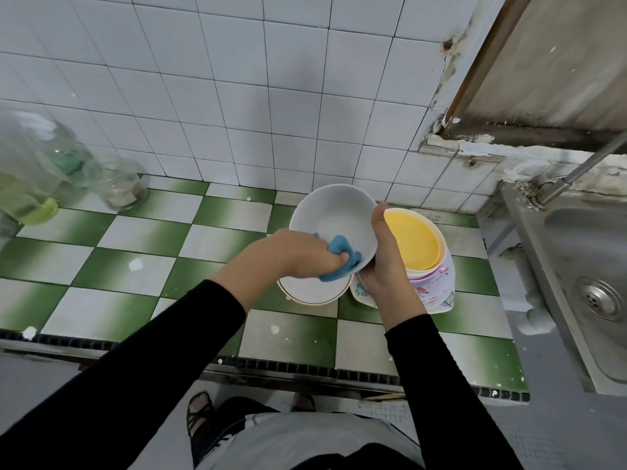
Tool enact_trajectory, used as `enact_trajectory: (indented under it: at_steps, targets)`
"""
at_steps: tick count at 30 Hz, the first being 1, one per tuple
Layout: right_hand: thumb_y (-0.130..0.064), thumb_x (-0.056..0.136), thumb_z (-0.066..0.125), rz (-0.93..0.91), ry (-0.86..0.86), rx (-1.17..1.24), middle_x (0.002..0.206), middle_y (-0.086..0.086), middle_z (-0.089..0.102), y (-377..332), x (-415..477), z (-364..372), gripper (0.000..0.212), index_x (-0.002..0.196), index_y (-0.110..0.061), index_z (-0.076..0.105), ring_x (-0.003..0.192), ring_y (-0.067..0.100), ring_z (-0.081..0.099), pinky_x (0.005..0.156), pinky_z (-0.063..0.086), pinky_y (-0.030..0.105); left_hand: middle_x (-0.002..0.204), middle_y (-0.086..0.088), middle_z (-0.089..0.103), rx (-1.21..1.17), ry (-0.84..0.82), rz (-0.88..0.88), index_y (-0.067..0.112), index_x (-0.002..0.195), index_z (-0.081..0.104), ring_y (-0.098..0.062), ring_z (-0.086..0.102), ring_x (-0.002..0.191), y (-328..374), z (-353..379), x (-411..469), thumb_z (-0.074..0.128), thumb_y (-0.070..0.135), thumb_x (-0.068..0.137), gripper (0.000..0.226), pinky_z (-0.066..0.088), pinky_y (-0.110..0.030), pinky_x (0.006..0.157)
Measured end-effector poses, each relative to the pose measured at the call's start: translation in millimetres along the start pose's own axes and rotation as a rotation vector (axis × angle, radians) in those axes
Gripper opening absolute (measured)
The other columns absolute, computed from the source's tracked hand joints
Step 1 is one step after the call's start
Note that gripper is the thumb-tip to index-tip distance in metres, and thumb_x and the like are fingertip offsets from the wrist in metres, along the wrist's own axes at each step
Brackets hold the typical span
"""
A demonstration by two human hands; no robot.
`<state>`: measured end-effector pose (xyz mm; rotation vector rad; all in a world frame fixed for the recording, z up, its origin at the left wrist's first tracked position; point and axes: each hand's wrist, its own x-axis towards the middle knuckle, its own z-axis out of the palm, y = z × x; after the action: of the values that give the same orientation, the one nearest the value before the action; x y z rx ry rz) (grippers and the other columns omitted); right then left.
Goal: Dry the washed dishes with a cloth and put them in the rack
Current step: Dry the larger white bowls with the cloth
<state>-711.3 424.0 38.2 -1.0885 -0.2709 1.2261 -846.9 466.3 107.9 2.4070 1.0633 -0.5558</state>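
1. The left hand [302, 254] has its fingers curled tight round a bunched blue cloth [339, 245], pressing it against the inside of a white bowl [334, 212].
2. The right hand [386, 266] grips the bowl by its right edge, thumb lying up along the rim. The bowl is tilted and held above the counter.
3. Just beneath the hands a gold-rimmed white dish [312, 291] sits on the green-and-white tiled counter [135, 239]. Beside it is a stack of floral bowls [437, 283] with a yellow bowl [412, 239] on top.
4. A steel sink [593, 249] lies to the right; glass jars [118, 184] stand far left.
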Motion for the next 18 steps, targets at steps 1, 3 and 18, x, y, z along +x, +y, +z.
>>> enact_trajectory:
  at_steps: [1, 3, 18]
  targets:
    - [-0.072, 0.069, 0.072, -0.003, 0.004, -0.020, 0.129, 0.020, 0.064, 0.7, 1.4, 2.1, 0.090, 0.136, -0.014, 0.057, 0.115, 0.038, 0.065, 0.091, 0.057, 0.055, 0.110, -0.004, 0.060, 0.103, 0.038, -0.016, 0.018, 0.119, 0.052, -0.024, 0.050, 0.114, 1.0, 5.4, -0.5, 0.017, 0.047, 0.104, 0.048, 0.036, -0.035, 0.088]
    - [-0.074, 0.058, 0.078, -0.016, -0.012, -0.023, 0.130, 0.021, 0.063, 0.3, 3.1, 4.8, 0.103, 0.138, -0.013, 0.055, 0.119, 0.041, 0.062, 0.098, 0.052, 0.059, 0.156, -0.002, 0.032, 0.233, 0.116, -0.033, 0.019, 0.150, 0.030, -0.021, 0.024, 0.145, -2.3, 20.9, 3.0, 0.013, 0.047, 0.103, 0.057, 0.024, -0.039, 0.113]
    - [-0.070, 0.074, 0.066, 0.019, -0.102, 0.089, 0.136, 0.012, 0.063, 12.5, -3.2, 18.2, 0.084, 0.139, -0.017, 0.056, 0.128, 0.033, 0.058, 0.110, 0.042, 0.058, 0.157, -0.007, -0.031, -0.190, 0.645, -0.083, 0.011, 0.149, -0.025, -0.027, -0.030, 0.144, -3.7, 26.5, 53.9, 0.025, 0.048, 0.100, 0.079, -0.019, -0.040, 0.118]
